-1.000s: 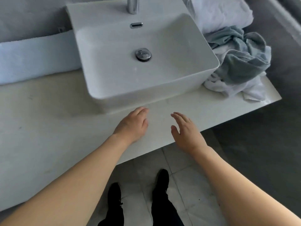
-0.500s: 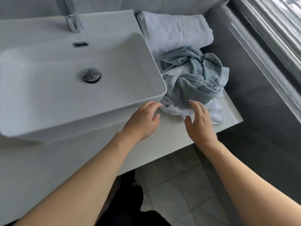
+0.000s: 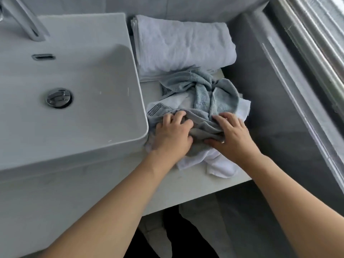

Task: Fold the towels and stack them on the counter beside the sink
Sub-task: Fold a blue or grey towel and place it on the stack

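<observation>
Together, both hands, left hand (image 3: 172,135), right hand (image 3: 229,134), gripping crumpled grey towel (image 3: 200,125), beside sink (image 3: 74,108), no legible writing.

A crumpled grey-blue towel (image 3: 206,97) lies heaped on the surface (image 3: 188,185) just right of the sink (image 3: 78,112), its near edge bunched into folds and one corner showing dark stripes. Under it, a rumpled white towel (image 3: 219,164) spills toward the surface's front edge and peeks out on the right. Behind the heap, touching it, a folded pale lavender-white towel (image 3: 182,45) lies flat against the sink's side, on further folded layers.
</observation>
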A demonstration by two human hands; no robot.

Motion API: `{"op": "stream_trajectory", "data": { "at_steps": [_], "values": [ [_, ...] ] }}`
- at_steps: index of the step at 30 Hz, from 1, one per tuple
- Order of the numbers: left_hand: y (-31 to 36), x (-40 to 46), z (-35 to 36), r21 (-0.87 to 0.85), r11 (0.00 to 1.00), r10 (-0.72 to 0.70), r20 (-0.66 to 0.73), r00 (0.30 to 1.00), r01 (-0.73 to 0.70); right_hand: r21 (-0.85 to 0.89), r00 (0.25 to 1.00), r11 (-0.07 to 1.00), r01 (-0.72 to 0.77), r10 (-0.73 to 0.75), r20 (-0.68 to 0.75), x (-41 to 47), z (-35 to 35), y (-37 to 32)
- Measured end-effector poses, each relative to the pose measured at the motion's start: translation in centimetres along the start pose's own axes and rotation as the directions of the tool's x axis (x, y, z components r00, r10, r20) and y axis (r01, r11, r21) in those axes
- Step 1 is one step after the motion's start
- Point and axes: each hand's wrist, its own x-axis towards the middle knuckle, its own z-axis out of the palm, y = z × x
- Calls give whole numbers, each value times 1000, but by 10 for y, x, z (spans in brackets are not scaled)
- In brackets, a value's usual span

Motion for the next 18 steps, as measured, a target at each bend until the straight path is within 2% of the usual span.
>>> {"op": "stream_trajectory", "data": {
  "at_steps": [1,2,3,4,5,6,7,8,10,13,16,18],
  "values": [
    [5,3,-2,-159,986,-59,-100,993,42,69,999,997,46,-46,5,1,-1,8],
    [10,6,-8,-404,907,-193,-153,969,116,130,997,989,74,-77,15,1,-2,15],
    [14,9,-18,-680,705,-372,-116,921,199,164,995,982,89,-96,33,2,-2,22],
    [16,13,-31,-890,388,-524,2,852,241,166,993,981,104,-111,35,3,-2,26],
    [16,18,-43,-968,63,-580,162,798,242,157,993,981,117,-121,12,5,-2,29],
    [16,20,-53,-953,-194,-539,301,786,232,161,992,979,122,-119,-30,10,-2,30],
    [15,21,-61,-907,-357,-467,378,799,221,188,992,976,114,-101,-75,15,-2,28],
    [16,21,-68,-868,-447,-403,411,818,216,225,990,969,98,-73,-120,22,-3,24],
    [19,14,-80,-822,-532,-307,413,858,205,254,983,963,89,-43,-180,36,-6,13],
    [21,-7,-88,-756,-626,-191,387,902,192,257,990,964,71,-37,-135,52,-12,-1],
    [11,-33,-87,-735,-638,-124,393,911,230,292,991,956,21,18,-131,62,-14,-15],
    [-2,-48,-86,-736,-619,-65,396,916,274,308,989,950,52,-6,-149,66,-11,-24]
  ]
}}
